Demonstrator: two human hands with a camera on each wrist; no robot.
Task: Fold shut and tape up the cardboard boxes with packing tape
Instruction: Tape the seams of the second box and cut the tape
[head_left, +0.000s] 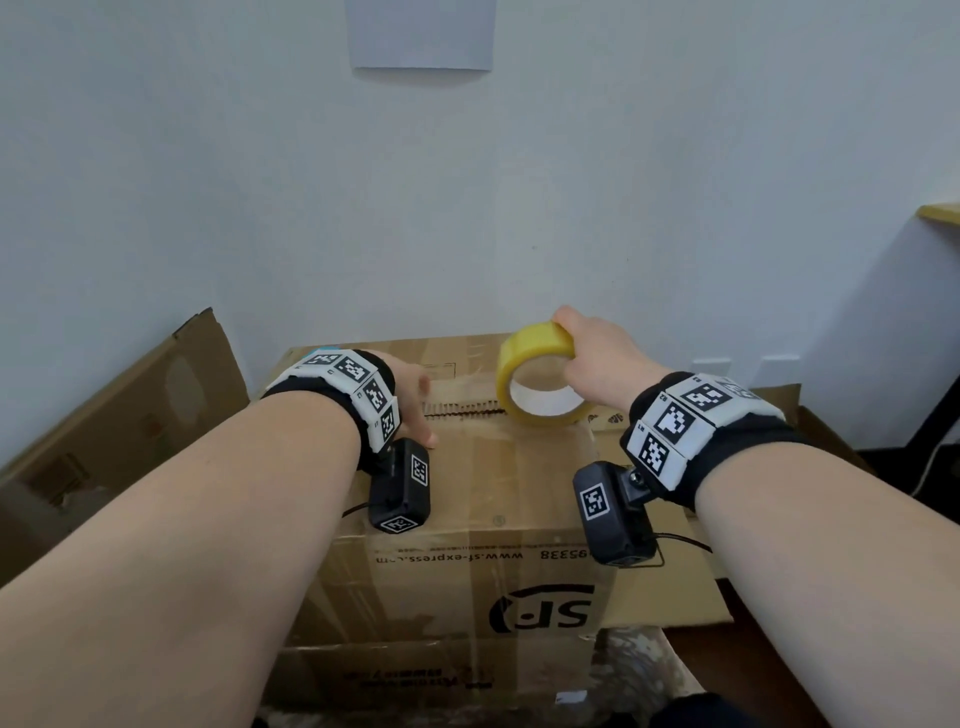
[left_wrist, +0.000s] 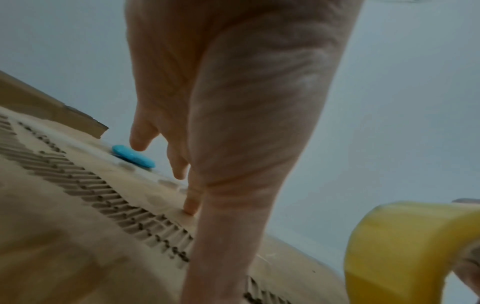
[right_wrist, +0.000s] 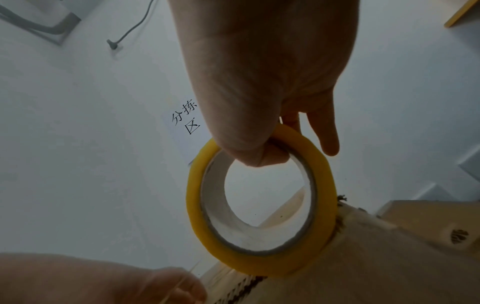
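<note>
Right hand (head_left: 602, 358) grip holds tape roll (head_left: 537, 382) on box (head_left: 509, 478) seam; left hand (head_left: 413, 402) flat beside

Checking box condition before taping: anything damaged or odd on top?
Yes. The seam across the top of the cardboard box is ragged, with torn corrugation showing between the left hand and the tape roll gripped by the right hand. A small blue object lies near the box's far edge.
</note>
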